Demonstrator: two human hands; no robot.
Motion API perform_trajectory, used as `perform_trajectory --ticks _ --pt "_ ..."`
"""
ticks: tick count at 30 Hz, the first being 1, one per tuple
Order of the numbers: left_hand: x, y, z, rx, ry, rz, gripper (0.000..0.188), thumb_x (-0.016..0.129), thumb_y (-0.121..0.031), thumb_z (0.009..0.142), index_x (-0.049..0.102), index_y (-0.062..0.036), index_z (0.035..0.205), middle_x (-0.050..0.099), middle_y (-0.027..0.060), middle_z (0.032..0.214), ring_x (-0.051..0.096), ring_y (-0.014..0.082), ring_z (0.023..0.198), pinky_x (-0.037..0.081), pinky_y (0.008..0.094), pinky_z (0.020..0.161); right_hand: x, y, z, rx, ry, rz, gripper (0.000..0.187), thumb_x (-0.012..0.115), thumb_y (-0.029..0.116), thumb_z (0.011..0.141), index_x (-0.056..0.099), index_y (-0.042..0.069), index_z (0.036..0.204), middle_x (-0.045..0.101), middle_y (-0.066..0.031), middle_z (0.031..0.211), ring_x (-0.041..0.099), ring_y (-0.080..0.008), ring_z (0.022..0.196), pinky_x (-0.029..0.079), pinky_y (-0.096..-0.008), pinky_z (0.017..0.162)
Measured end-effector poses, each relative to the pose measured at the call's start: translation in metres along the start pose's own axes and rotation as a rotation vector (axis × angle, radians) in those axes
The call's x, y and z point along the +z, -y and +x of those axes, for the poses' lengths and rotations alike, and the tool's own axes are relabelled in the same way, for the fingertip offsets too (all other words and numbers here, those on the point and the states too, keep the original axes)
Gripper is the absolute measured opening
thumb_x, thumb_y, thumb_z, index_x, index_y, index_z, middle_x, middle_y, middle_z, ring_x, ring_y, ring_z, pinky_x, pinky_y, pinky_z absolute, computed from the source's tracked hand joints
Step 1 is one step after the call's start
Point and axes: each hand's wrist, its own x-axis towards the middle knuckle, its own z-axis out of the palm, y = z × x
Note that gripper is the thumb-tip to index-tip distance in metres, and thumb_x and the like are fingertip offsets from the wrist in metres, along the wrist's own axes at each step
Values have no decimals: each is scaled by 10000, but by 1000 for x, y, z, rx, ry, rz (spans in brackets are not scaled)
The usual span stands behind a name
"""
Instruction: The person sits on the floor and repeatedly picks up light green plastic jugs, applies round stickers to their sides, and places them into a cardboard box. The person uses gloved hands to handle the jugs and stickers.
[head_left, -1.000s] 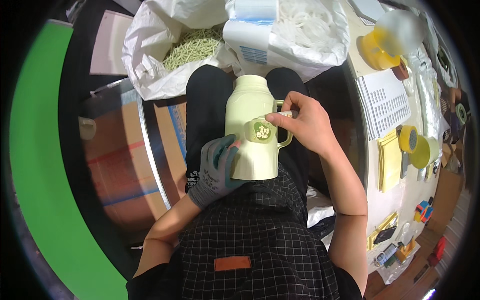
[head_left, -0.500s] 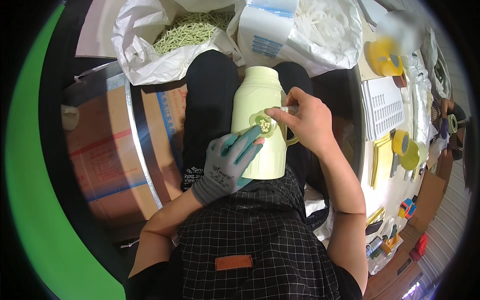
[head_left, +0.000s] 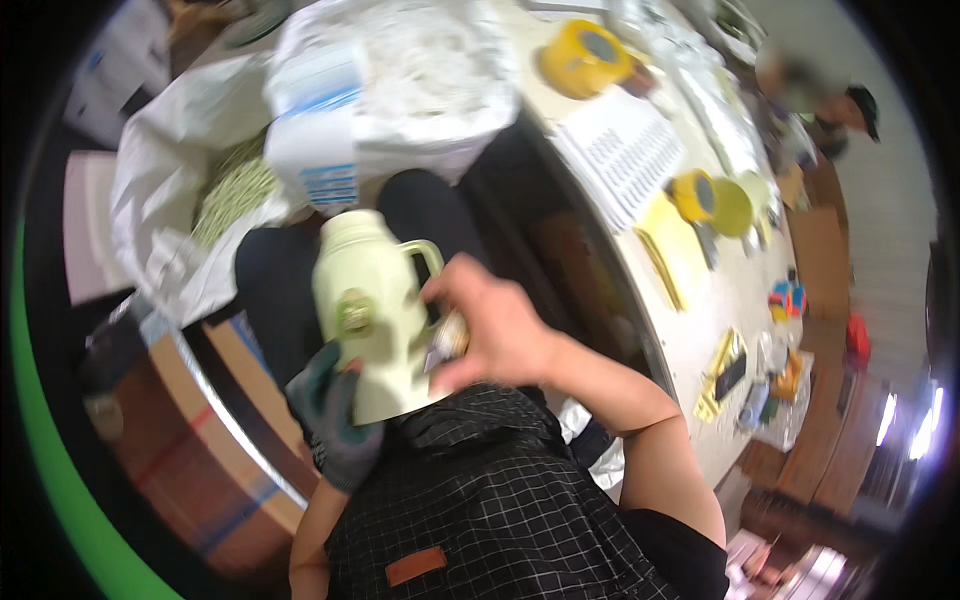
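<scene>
A pale green thermos jug (head_left: pixel 385 275) lies tilted over my lap, its neck pointing away and its looped handle on the right. A round green sticker (head_left: pixel 354 312) with a light pattern sits on its side. My gloved left hand (head_left: pixel 342 405), in grey and teal, is closed round the jug's lower left side. My bare right hand (head_left: pixel 495 325) curves beside the jug below the handle, blurred by motion. A small whitish and brown thing (head_left: pixel 450 337) shows within its fingers; its kind is unclear.
White sacks hold green strips (head_left: pixel 237 195) and white translucent pieces (head_left: pixel 420 65). On the right-hand table (head_left: pixel 665 345) are yellow tape dispensers (head_left: pixel 585 58), printed sheets (head_left: pixel 620 150), yellow sheets (head_left: pixel 662 245) and a colourful cube (head_left: pixel 787 299). Cardboard boxes (head_left: pixel 190 440) stand at left.
My view has swung right, so the jug appears further left and tilted. My right hand has left the sticker and moved to the handle side. My left hand has shifted down from the sticker to the jug's lower side.
</scene>
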Motion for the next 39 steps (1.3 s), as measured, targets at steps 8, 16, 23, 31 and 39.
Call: perform_trajectory --ticks 8,16,23,31,39 --pt "-1 -75 72 435 63 -213 654 944 -203 794 630 -80 1354 623 226 1329 607 382 1147 531 476 920 -9 -31 -84 -347 -599 33 516 899 1 803 543 31 1176 592 -95 919 559 -247 711 438 -365 627" --pt "43 -72 61 367 271 -372 490 834 -256 917 678 -110 1358 659 124 1341 645 344 1160 544 502 958 -250 -136 -120 65 -1417 -726 255 727 23 902 520 18 1051 548 -111 925 548 -254 852 477 -386 796" --pt "53 -76 64 375 419 -321 462 857 -156 819 727 -97 1259 693 134 1276 671 361 1119 550 509 949 -336 -190 -119 548 -1316 -527 554 952 364 829 711 20 1192 748 -175 1049 728 -342 906 561 -430 825" --pt "54 -57 58 207 501 -272 437 854 -95 803 715 -81 1217 723 127 1245 682 367 1106 543 498 951 -131 -187 -216 644 -828 -989 411 930 268 790 756 115 1128 811 -63 1142 776 -304 951 618 -413 792" --pt "71 -75 59 332 644 -305 432 856 -80 820 710 -87 1227 722 114 1261 685 364 1130 534 490 975 -124 -182 -238 503 -859 -976 345 796 20 757 749 129 1081 800 -69 1032 767 -303 894 613 -415 756"
